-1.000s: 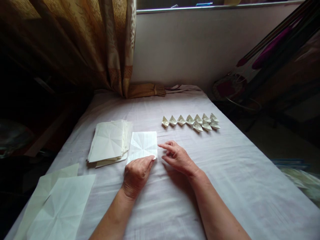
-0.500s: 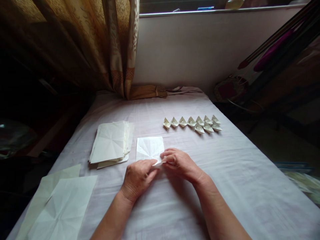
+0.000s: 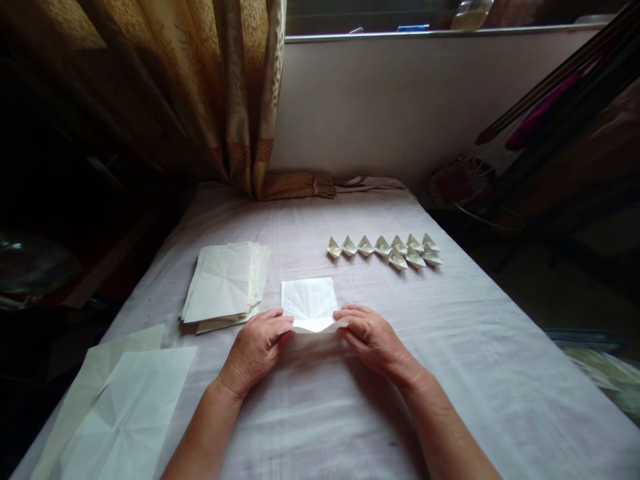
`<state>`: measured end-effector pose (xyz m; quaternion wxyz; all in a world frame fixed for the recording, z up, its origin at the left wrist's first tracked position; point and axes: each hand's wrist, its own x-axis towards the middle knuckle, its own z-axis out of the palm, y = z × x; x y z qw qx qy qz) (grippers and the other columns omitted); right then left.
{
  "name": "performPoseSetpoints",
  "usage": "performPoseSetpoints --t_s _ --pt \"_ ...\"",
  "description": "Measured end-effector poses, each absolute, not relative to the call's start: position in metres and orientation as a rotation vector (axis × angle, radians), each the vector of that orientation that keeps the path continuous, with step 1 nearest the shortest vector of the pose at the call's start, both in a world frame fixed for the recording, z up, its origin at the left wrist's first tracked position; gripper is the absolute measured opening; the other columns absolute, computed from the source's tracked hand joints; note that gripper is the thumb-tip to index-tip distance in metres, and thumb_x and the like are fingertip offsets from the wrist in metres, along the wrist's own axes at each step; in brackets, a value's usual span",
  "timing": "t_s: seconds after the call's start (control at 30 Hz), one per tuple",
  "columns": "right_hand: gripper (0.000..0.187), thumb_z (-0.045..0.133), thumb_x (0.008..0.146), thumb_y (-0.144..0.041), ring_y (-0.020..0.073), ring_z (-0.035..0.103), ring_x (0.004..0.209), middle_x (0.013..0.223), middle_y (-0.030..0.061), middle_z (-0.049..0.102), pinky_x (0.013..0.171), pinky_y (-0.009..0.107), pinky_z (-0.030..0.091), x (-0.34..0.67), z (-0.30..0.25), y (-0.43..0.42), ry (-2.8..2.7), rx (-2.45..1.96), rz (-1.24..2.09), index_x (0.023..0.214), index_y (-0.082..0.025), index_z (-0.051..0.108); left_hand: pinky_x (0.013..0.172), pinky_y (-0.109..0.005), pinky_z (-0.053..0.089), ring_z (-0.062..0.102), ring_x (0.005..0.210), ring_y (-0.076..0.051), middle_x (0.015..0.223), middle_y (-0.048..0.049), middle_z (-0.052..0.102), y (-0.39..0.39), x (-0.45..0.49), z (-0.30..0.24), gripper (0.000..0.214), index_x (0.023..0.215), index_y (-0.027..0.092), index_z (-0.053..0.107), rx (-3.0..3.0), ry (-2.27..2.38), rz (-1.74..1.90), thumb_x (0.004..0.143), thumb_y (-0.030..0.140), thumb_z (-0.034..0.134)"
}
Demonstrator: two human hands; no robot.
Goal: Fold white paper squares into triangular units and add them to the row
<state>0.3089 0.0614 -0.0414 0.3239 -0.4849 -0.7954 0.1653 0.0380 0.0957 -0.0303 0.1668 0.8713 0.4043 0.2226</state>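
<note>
A square sheet of lined white paper [image 3: 310, 301] lies on the pale cloth in front of me, its near edge lifted off the cloth. My left hand [image 3: 256, 348] pinches the near left corner of that sheet. My right hand [image 3: 371, 337] pinches the near right corner. Both hands have fingers curled on the paper's raised edge. To the left of the sheet rests a stack of creased paper squares [image 3: 225, 284].
Several small folded paper boats [image 3: 384, 248] stand in rows at the back right. Two large creased sheets [image 3: 117, 410] lie at the near left. A patterned curtain [image 3: 225, 93] hangs at the back left, and the cloth-covered surface [image 3: 320, 413] drops off at the right edge.
The lined sheet has shifted right, away from the stack. My hands moved apart to its two near corners and lifted the near edge.
</note>
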Motion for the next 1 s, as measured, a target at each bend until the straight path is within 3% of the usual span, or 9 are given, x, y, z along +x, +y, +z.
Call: performPoseSetpoints --t_s 0.17,0.3,0.4,0.47,0.6,0.73,0.9,1.0 --pt "0.025 0.044 0.093 -0.022 0.0171 0.063 0.074 0.078 0.0035 0.068 0.07 0.029 0.045 0.304 -0.032 0.053 -2.05 -1.491 0.454 0.075 -0.021 0.061 0.066 -0.028 0.049 0.066 0.069 -0.018 0.071 -0.0036 0.07 0.076 0.05 -0.022 0.039 0.078 0.021 0.067 2.436 1.305 0.625 0.098 0.039 0.039" --pt "0.028 0.045 0.092 -0.023 0.0155 0.056 0.062 0.065 0.0015 0.063 0.065 0.027 0.038 0.297 -0.034 0.051 -2.015 -1.57 0.346 0.065 -0.021 0.053 0.057 -0.025 0.043 0.062 0.058 -0.016 0.063 -0.0011 0.065 0.066 0.055 -0.024 0.034 0.075 0.02 0.063 2.301 1.496 0.589 0.095 0.039 0.041" --pt "0.025 0.046 0.09 -0.021 0.016 0.058 0.068 0.07 0.0022 0.066 0.07 0.028 0.038 0.293 -0.039 0.049 -1.967 -1.557 0.338 0.067 -0.021 0.055 0.054 -0.025 0.041 0.06 0.053 -0.015 0.058 0.0023 0.061 0.063 0.058 -0.028 0.026 0.093 0.019 0.065 2.213 1.612 0.54 0.091 0.038 0.047" --pt "0.022 0.047 0.089 -0.02 0.0166 0.06 0.072 0.075 0.0029 0.068 0.074 0.028 0.039 0.29 -0.043 0.048 -1.918 -1.553 0.325 0.07 -0.021 0.058 0.055 -0.024 0.042 0.06 0.053 -0.015 0.058 0.0045 0.06 0.063 0.059 -0.029 0.034 0.115 0.018 0.061 2.173 1.652 0.529 0.09 0.038 0.048" --pt "0.021 0.049 0.089 -0.022 0.0175 0.061 0.075 0.076 0.003 0.069 0.078 0.029 0.039 0.285 -0.049 0.048 -1.843 -1.576 0.263 0.071 -0.022 0.06 0.06 -0.024 0.045 0.063 0.056 -0.015 0.063 0.0066 0.062 0.064 0.062 -0.03 0.053 0.14 0.02 0.042 2.141 1.693 0.528 0.09 0.035 0.049" --pt "0.021 0.05 0.089 -0.023 0.017 0.059 0.071 0.07 0.0014 0.065 0.077 0.029 0.038 0.281 -0.051 0.05 -1.812 -1.59 0.203 0.071 -0.022 0.061 0.065 -0.025 0.05 0.065 0.063 -0.015 0.073 0.0039 0.066 0.062 0.061 -0.036 0.059 0.144 0.019 0.035 2.237 1.705 0.581 0.09 0.032 0.052" --pt "0.023 0.051 0.089 -0.022 0.017 0.058 0.07 0.066 0.0011 0.063 0.076 0.029 0.036 0.277 -0.052 0.054 -1.847 -1.63 0.124 0.069 -0.021 0.061 0.086 -0.039 0.052 0.063 0.102 -0.026 0.116 -0.0136 0.064 0.055 0.068 -0.037 0.042 0.132 0.019 0.053 2.564 1.77 0.796 0.091 0.026 0.054" --pt "0.024 0.051 0.09 -0.021 0.0168 0.057 0.07 0.067 0.0011 0.063 0.076 0.028 0.035 0.276 -0.054 0.056 -1.876 -1.639 0.11 0.068 -0.021 0.061 0.106 -0.047 0.04 0.049 0.128 -0.029 0.136 -0.0115 0.056 0.05 0.078 -0.035 0.032 0.123 0.022 0.061 2.723 1.564 0.802 0.092 0.022 0.05"
